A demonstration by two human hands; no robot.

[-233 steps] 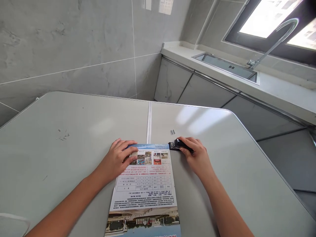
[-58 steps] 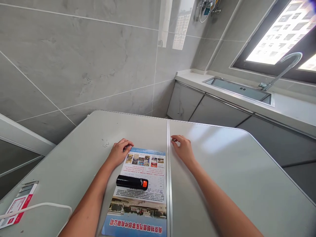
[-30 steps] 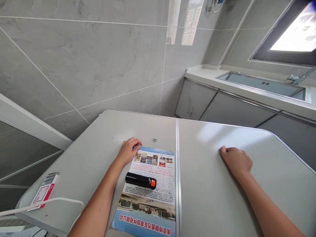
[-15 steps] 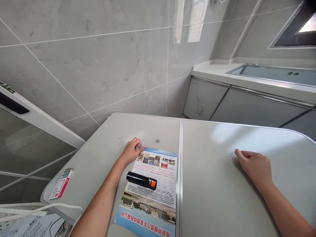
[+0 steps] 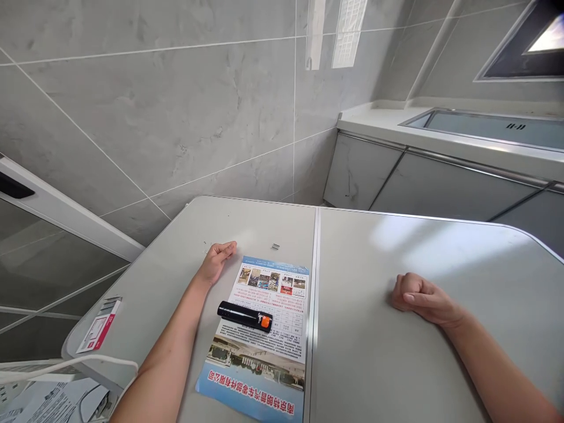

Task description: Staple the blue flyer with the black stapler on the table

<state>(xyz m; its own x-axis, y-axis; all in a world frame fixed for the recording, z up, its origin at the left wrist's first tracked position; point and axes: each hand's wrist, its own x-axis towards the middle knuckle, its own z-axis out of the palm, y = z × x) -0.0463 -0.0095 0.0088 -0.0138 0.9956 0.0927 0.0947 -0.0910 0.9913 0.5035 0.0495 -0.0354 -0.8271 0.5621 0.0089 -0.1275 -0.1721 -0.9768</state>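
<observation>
My left hand (image 5: 215, 260) rests on the table, fingers pressed together, just left of the leaflet's far corner and apart from it. Nothing shows in its fingers. The printed leaflet (image 5: 253, 367) lies upside down to me, with blue ends, photos and text. Across its middle lies a long black stapler-like tool (image 5: 240, 315) with an orange part at its right end. Two short grey staple strips (image 5: 275, 247) lie beyond the leaflet. On the right half of the table my right hand (image 5: 425, 299) is a closed fist, touching nothing but the tabletop.
A red-and-white pack (image 5: 99, 329) with grey strips at its top lies by the table's left edge. Small dark bits (image 5: 206, 242) are near my left hand. A metal seam (image 5: 314, 294) divides the table. Papers in a white basket (image 5: 57, 402) stand lower left.
My left hand has let go of the leaflet's far corner and moved left off it. My right hand has curled from a loose pinch into a fist and come slightly nearer.
</observation>
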